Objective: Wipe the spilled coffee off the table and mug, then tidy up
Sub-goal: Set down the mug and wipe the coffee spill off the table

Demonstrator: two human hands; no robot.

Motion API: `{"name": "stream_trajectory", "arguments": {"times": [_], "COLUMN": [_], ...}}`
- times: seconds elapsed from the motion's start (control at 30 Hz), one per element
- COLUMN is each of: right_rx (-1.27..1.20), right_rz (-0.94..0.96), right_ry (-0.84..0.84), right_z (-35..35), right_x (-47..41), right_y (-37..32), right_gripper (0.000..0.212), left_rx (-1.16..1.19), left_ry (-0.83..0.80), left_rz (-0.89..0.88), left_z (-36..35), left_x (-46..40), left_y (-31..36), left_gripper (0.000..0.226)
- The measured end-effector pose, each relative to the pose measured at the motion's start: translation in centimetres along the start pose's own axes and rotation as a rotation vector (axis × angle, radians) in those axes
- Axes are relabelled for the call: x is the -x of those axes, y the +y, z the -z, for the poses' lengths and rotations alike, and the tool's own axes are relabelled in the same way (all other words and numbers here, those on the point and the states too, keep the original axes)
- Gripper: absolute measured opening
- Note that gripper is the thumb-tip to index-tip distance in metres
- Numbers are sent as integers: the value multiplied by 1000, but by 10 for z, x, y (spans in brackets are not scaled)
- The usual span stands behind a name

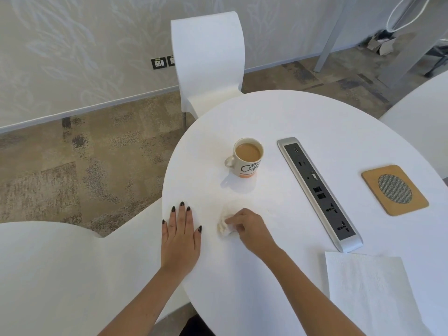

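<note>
Left to right, going off the mug (247, 157) as the landmark. Way off to its left, on the wall: a socket plate (159, 63). Behind and a bit left of the mug: a white chair (208, 61), tucked up to the table (303, 117).

Left hand (180, 235) down-left of the mug, flat on the table edge, fingers straight and pointing away, dark nails, holding nothing.

Just right of that, below the mug: a scrunched-up tissue (225, 229), pinched in the curled fingers of the right hand (247, 229) and pressed on the tabletop. Faint pale-brown smear on the table between tissue and mug.

Mug itself upright, full of milky coffee, handle sticking out left. Black lettering on the side, looks like "Co…", can't read the rest. Orange band at the base.

Right of the mug: a long power strip (318, 192) set in the table, long axis running from far-left to near-right. Further right, a wooden coaster (394, 190) with a mesh circle. Down-right of the mug, near edge: a flat paper towel (368, 292).
</note>
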State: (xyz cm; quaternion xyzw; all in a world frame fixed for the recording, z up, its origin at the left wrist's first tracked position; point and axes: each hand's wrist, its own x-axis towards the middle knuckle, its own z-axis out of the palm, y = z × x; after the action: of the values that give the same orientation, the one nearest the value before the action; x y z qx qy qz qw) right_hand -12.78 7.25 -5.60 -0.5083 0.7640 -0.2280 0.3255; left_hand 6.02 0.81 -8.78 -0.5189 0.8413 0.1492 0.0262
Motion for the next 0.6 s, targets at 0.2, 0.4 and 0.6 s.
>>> {"name": "stream_trajectory", "arguments": {"times": [0.2,0.4,0.6], "right_rx": [-1108,-1671,-1875], "right_rz": [-399,-489,-435], "right_ry": [199,153,76], "right_z": [36,75,88], "right_x": [27,57,81], "right_y": [12,29,11], "right_gripper": [21,33,39], "left_rx": [47,380,885], "left_ry": [-33,131,178], "left_rz": [-14,65,-163], "left_z": [2,24,49], "left_x": [-1,-3,19], "left_y": [-4,14,77], "left_gripper": [71,45,37]}}
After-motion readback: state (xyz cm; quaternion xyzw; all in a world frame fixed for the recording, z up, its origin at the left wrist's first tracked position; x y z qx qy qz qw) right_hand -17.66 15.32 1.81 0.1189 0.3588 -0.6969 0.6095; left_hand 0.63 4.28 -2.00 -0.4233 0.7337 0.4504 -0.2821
